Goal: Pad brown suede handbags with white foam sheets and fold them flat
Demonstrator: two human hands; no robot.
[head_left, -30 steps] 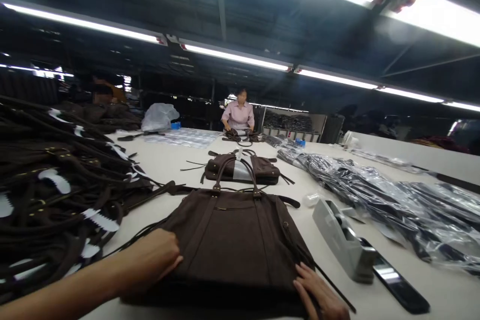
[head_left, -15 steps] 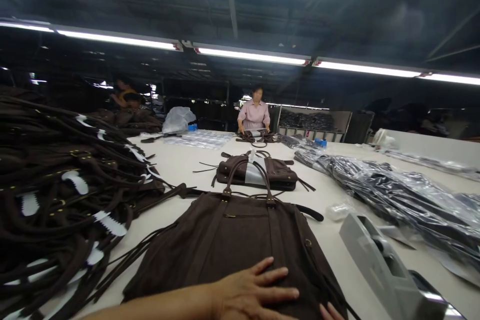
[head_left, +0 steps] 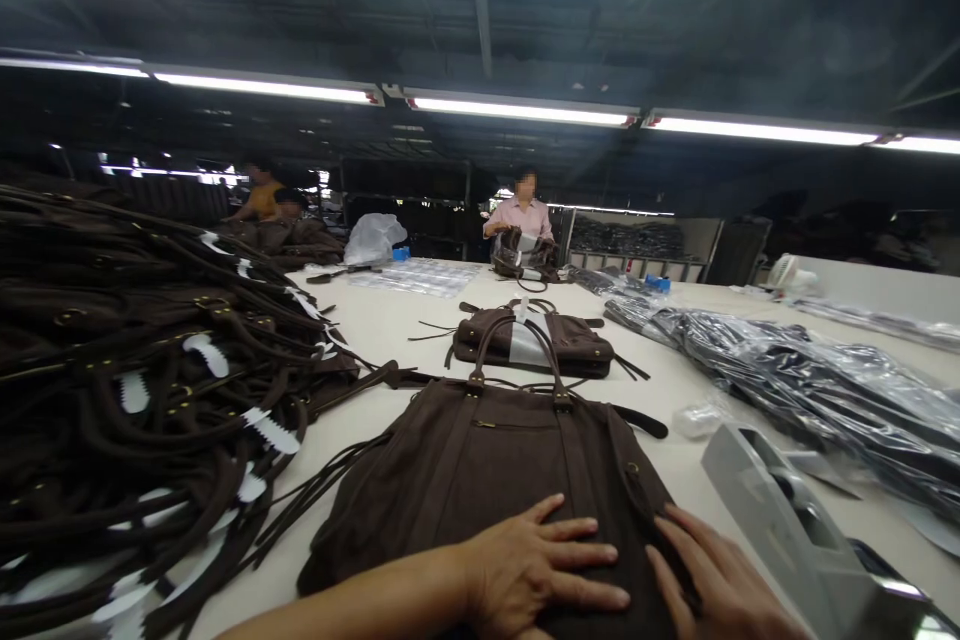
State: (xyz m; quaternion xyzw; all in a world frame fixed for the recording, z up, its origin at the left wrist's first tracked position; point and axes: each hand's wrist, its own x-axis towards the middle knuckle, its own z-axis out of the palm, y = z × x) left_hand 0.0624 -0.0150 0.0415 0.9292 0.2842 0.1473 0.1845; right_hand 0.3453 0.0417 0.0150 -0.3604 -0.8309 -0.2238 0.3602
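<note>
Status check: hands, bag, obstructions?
Left hand and right hand open, flat on brown bag. Bag lies flat on table. Tape dispenser close right, strap pile left.

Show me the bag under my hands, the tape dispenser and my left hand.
Bag (head_left: 480, 460): head view, front panel below the handles.
Tape dispenser (head_left: 780, 540): head view, grey side of the body.
Left hand (head_left: 540, 565): head view, back of the hand.

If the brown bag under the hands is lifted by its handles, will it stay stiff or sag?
It probably sags: the bag lies flat under the left hand and right hand. Its straps would likely dangle. The handles stand arched, so seem stiffer.
</note>
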